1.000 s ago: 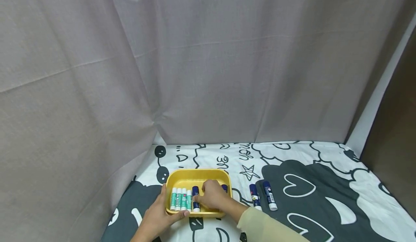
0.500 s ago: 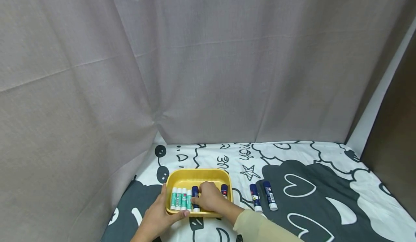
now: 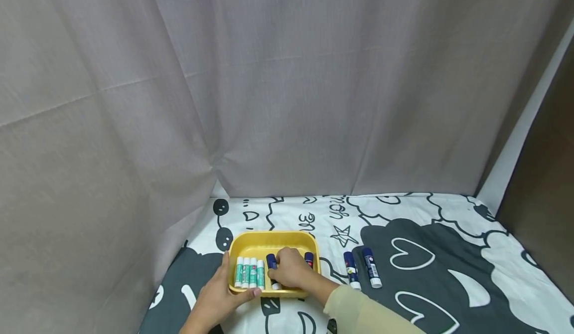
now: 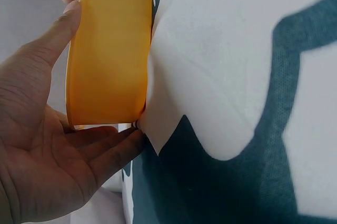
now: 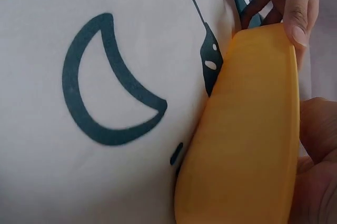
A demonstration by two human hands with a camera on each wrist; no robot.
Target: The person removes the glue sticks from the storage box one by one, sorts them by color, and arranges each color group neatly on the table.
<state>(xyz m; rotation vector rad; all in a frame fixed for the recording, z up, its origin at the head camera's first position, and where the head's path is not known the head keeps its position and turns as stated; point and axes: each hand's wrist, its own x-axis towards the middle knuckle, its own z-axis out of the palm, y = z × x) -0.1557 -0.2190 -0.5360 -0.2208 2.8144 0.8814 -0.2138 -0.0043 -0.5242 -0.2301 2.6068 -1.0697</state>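
A yellow plastic tray (image 3: 251,246) lies on the patterned cloth in the head view. My left hand (image 3: 216,296) grips its left end, thumb over the near rim and fingers along the outer side; the left wrist view shows the thumb (image 4: 66,24) on the rim. Inside at left stands a row of several green-and-white glue sticks (image 3: 249,272). Beside them my right hand (image 3: 291,269) pinches a navy glue stick (image 3: 271,261), slightly tilted, its lower part partly covered by my thumb. Another navy glue stick (image 3: 309,257) shows at the tray's right end, partly hidden by my hand.
Two more navy glue sticks (image 3: 352,270) with white ends lie on the cloth (image 3: 421,254) right of the tray. A grey curtain (image 3: 287,99) hangs behind, and a brown panel (image 3: 547,189) stands at far right.
The navy glue stick in my right hand has shifted slightly right and tilted, leaving a gap from the green row. My left hand keeps its grip on the tray.
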